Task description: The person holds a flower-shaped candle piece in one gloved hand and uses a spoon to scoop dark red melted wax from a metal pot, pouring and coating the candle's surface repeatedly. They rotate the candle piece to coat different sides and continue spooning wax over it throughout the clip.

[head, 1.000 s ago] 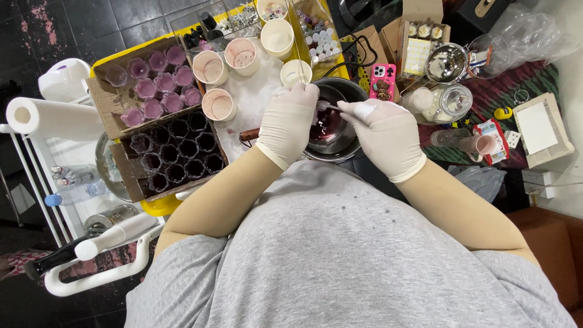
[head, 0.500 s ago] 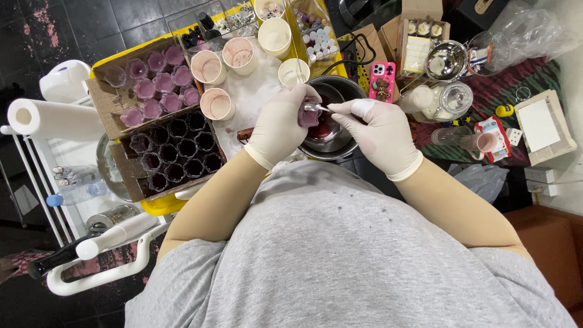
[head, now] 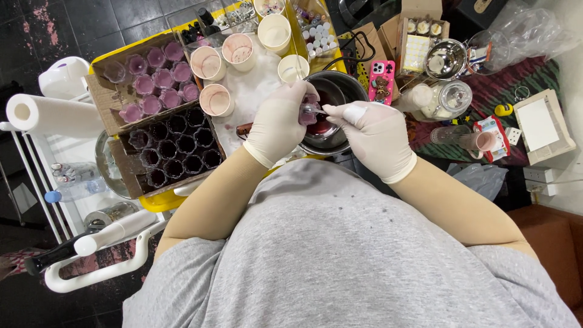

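Head view: my gloved left hand (head: pixel 278 124) grips a small purple-filled jar (head: pixel 308 111) over the steel pot (head: pixel 340 85); right hand (head: pixel 375 136) pinches a thin tool (head: pixel 316 110).

A cardboard box (head: pixel 121 103) of small pink-filled cups sits at the upper left of the yellow tray (head: pixel 159 199); just below it a second box (head: pixel 176 152) holds rows of dark empty-looking cups; four pale paper cups (head: pixel 217 100) with reddish stains stand on white stained paper (head: pixel 255 91) near them; a paper towel roll (head: pixel 51 115) lies at the far left beside a white rack (head: pixel 42 176); a pink phone (head: pixel 381 81) lies right of centre, next to a glass jar (head: pixel 452 97) and a shiny metal bowl (head: pixel 445 59); a white pad (head: pixel 537 124) rests on patterned cloth (head: pixel 516 76), possibly a mat
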